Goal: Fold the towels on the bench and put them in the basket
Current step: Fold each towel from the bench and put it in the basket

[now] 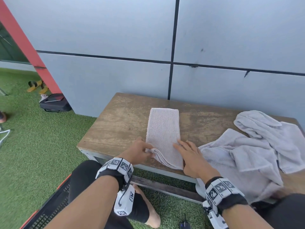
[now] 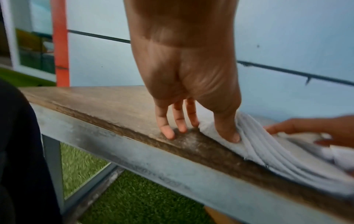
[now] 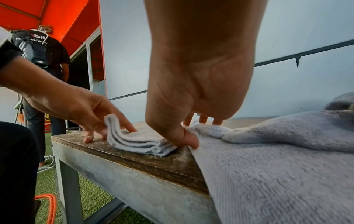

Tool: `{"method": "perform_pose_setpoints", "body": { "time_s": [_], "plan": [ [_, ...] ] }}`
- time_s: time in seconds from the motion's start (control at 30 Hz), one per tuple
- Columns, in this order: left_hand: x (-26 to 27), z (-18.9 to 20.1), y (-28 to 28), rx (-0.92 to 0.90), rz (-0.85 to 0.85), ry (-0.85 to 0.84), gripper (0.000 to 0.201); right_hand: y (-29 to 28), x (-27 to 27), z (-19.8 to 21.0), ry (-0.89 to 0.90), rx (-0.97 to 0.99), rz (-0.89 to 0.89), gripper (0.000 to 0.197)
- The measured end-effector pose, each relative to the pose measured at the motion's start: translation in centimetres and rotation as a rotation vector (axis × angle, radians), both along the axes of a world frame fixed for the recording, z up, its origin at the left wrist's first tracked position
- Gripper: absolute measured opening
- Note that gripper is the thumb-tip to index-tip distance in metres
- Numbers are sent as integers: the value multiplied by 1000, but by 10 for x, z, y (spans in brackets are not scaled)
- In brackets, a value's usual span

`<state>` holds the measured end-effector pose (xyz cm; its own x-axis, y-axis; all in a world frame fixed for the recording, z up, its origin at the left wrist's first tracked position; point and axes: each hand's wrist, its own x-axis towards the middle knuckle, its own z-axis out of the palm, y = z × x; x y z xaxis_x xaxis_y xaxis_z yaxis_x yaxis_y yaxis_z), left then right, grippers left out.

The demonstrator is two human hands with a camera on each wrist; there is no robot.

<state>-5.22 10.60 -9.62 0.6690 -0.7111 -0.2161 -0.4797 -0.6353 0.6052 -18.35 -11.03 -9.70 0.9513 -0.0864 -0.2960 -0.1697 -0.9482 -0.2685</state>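
A pale grey towel (image 1: 162, 136), folded into a long narrow strip, lies on the wooden bench (image 1: 118, 123). My left hand (image 1: 146, 148) pinches its near left corner and lifts the layers (image 3: 114, 133) slightly, while the other fingers (image 2: 166, 128) touch the wood. My right hand (image 1: 183, 146) lies flat on the strip's near right edge, and its thumb (image 3: 187, 139) presses down beside the fold. A heap of unfolded grey towels (image 1: 255, 154) covers the bench's right side and hangs over the front edge (image 3: 268, 181). The black basket with an orange rim (image 1: 54, 210) stands on the grass at lower left.
A grey panelled wall (image 1: 115, 38) rises right behind the bench. Green artificial turf (image 1: 33, 146) surrounds it, with a black bag (image 1: 54, 103) and sandals (image 1: 37, 86) at far left. Another person (image 3: 44, 53) stands beyond the bench's left end. My knees are against the bench front.
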Motion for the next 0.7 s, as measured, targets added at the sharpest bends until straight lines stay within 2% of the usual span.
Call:
{"method": "perform_pose_setpoints", "body": {
  "time_s": [0.13, 0.2, 0.27, 0.33, 0.4, 0.43, 0.5, 0.57, 0.63, 0.7],
  "plan": [
    [-5, 5, -11, -237, 202, 36, 23, 0, 0, 0, 108, -14, 56, 101],
    [-8, 12, -17, -360, 262, 56, 28, -1, 1, -3, 74, 5, 52, 101],
    [-11, 21, -23, -482, 285, 79, 25, -2, 3, -8, -111, 59, -15, 78],
    [-13, 29, -24, -552, 276, 77, 18, -3, 3, -10, -393, 139, -67, 43],
    [-13, 33, -22, -565, 298, 58, 22, -2, 0, -4, -545, 362, -131, 18],
    [-12, 33, -20, -576, 309, 53, 26, -1, -2, 1, -567, 513, -171, 16],
    [-9, 30, -14, -568, 320, 73, 35, 1, -4, 9, -565, 739, -226, 26],
    [-9, 21, -9, -460, 325, 103, 38, 0, -3, 8, -506, 803, -239, 30],
    [-13, 13, -3, -326, 321, 144, 34, 1, -2, 2, -411, 776, -250, 26],
    [-18, 7, 2, -270, 335, 192, 30, 3, -2, -4, -363, 727, -254, 19]
  ]
}}
